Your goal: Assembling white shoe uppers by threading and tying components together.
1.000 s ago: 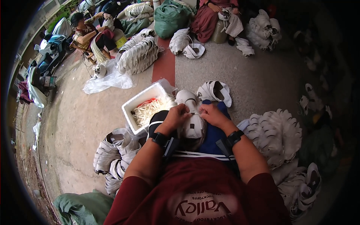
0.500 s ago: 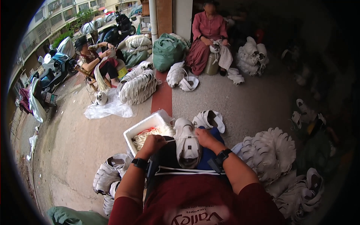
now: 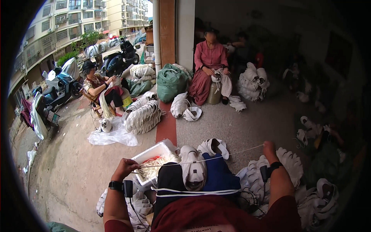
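Thin white cord, running nearly straight across the shoe upper, fingers of the left hand clamped on it to that upper's left, those of the right hand to its right; presumably light, soft, limp once slack, best pinched near either end.

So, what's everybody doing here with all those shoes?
The person wearing the camera is stretching a thin white cord between two hands spread wide: the left hand grips one end, the right hand the other. It crosses above a white shoe on the person's lap. A foam box of pale cords sits beside it, and more shoes are piled on the right. Two other people sit farther back.
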Demonstrator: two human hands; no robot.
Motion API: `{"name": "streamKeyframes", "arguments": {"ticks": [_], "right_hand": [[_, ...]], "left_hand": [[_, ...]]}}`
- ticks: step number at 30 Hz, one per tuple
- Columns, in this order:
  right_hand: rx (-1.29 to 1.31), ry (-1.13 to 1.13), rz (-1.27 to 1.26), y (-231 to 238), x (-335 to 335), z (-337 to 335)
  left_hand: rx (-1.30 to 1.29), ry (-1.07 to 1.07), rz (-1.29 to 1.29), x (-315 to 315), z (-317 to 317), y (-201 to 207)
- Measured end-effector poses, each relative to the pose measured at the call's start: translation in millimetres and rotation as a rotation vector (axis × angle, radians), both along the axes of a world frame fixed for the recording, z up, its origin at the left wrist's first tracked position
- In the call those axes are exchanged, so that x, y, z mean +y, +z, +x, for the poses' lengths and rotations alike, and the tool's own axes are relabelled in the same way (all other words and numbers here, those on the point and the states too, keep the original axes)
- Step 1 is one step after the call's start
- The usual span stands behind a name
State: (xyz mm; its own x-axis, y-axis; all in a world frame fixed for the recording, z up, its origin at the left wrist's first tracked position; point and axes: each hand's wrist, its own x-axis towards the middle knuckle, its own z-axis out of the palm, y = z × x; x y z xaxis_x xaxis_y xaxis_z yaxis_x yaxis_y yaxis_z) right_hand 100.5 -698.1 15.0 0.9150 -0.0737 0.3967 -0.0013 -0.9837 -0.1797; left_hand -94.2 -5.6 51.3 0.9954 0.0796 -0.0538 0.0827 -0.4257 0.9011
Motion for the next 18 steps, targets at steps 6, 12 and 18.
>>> {"name": "streamKeyframes", "arguments": {"ticks": [6, 12, 18], "right_hand": [[-0.329, -0.382, -0.588, 27, -293, -80], [-0.260, -0.785, -0.020, 97, -303, -126], [-0.446, -0.684, -0.416, 69, -286, -164]], "left_hand": [[0.072, -0.005, -0.057, 31, -12, 10], [0.089, 0.194, 0.035, 78, -78, 10], [0.235, 0.308, 0.151, 121, -135, 2]]}}
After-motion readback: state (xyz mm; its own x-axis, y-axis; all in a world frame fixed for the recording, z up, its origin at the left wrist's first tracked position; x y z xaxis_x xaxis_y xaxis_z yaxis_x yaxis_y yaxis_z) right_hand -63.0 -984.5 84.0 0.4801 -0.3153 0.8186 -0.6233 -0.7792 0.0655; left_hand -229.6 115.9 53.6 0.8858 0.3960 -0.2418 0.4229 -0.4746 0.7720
